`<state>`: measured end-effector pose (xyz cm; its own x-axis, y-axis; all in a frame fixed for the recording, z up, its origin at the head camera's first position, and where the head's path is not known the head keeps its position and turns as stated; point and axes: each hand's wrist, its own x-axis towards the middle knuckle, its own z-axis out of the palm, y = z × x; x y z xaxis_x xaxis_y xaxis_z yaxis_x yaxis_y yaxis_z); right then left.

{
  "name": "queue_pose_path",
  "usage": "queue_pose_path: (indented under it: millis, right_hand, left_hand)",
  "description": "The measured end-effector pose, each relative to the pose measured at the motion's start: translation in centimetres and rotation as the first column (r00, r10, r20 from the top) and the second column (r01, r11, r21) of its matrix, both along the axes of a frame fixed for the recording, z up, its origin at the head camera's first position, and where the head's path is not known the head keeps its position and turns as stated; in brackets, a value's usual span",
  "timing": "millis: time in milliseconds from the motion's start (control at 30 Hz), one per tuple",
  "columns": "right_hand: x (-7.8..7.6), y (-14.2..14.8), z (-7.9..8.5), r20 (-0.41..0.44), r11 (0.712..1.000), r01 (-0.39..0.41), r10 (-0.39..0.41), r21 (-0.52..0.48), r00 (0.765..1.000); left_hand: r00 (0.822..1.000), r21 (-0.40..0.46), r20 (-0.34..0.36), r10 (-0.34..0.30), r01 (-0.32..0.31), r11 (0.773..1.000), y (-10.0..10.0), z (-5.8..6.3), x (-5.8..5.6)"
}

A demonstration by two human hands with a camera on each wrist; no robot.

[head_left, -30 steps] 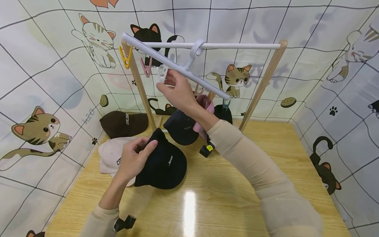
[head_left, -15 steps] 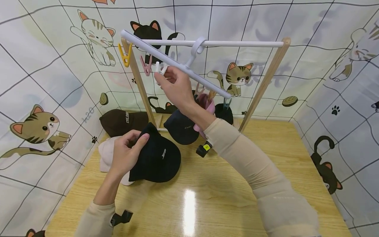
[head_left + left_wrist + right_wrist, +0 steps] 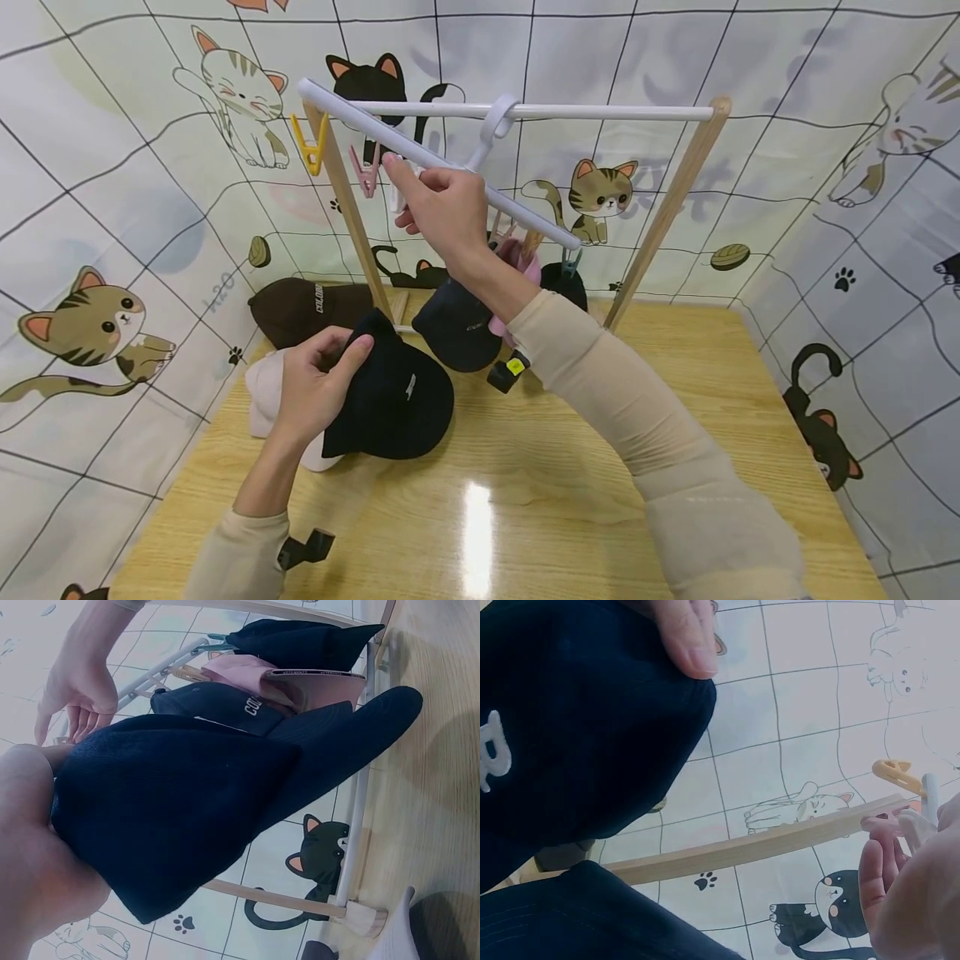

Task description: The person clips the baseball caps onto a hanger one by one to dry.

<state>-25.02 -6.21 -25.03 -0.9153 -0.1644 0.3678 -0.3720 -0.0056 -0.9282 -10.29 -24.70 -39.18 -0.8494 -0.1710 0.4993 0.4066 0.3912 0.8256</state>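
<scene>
My left hand holds a black cap by its crown, thumb in front, over the table. In the left wrist view the black cap hides most of the fingers. Up at a pale lavender hanger, my right hand pinches a white clothespin, largely covered by the hand. The right wrist view shows the white clothespin between thumb and fingers. A pink clothespin and a yellow clothespin hang from the hanger's left end. Cap and clothespin are apart.
A rack's white rail on wooden posts bears the tilted hanger. Clipped lower right are a navy cap, a pink cap and a dark cap. A brown cap and a white cap lie at left.
My left hand has shifted the black cap slightly left and up. The right thumb has moved up toward the hanger bar, and the white clothespin has turned and is now mostly behind the hand.
</scene>
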Motion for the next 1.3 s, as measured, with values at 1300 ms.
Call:
queue_pose_path:
  millis: [1300]
  right_hand:
    - [0.5,0.1,-0.6,-0.079,0.990,-0.047,0.058,0.131,0.995]
  left_hand:
    - [0.999,0.020,0.011,0.044,-0.044,0.999,0.1,-0.1,-0.8]
